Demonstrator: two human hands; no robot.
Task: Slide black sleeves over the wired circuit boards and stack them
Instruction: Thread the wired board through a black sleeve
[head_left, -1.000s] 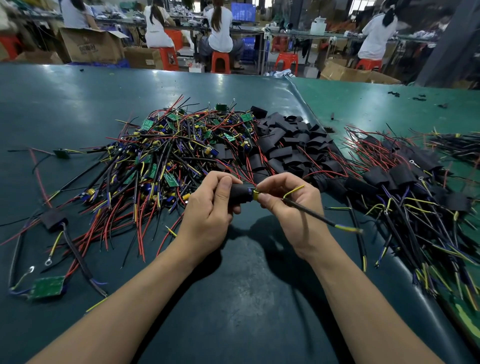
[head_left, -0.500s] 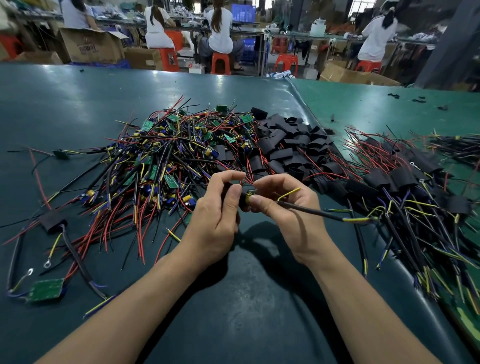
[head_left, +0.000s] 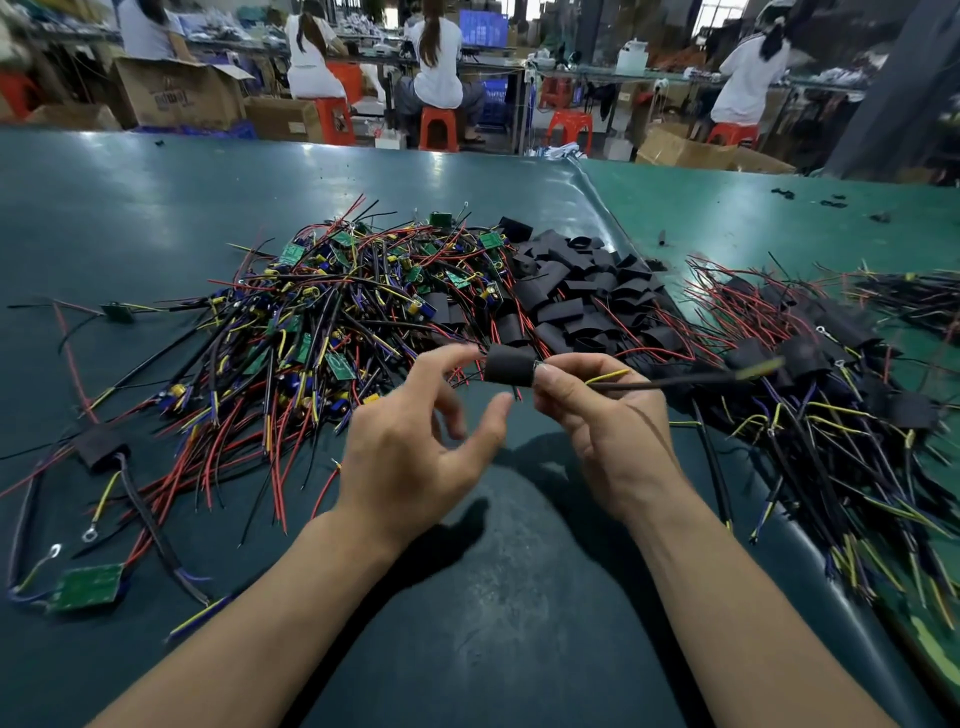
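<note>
My right hand (head_left: 608, 426) pinches a wired board at the right end of the black sleeve (head_left: 510, 366) that covers it, its wires trailing right. My left hand (head_left: 415, 441) is off it, fingers spread and loosely bent, the index tip close to the sleeve's left end. Behind the hands lies a tangled heap of bare wired circuit boards (head_left: 332, 322). A pile of loose black sleeves (head_left: 582, 291) sits beside it. To the right lies a stack of sleeved boards (head_left: 810, 374) with wires fanning toward me.
A bare green board (head_left: 85, 586) with ring-terminal wires and one sleeved board (head_left: 98, 448) lie at the near left on the dark green table (head_left: 467, 597). Beyond the far edge, people sit on orange stools among cardboard boxes.
My left hand let go of the sleeve and drew back, opening its fingers. The sleeve now covers the board fully, held by my right hand alone and lifted slightly.
</note>
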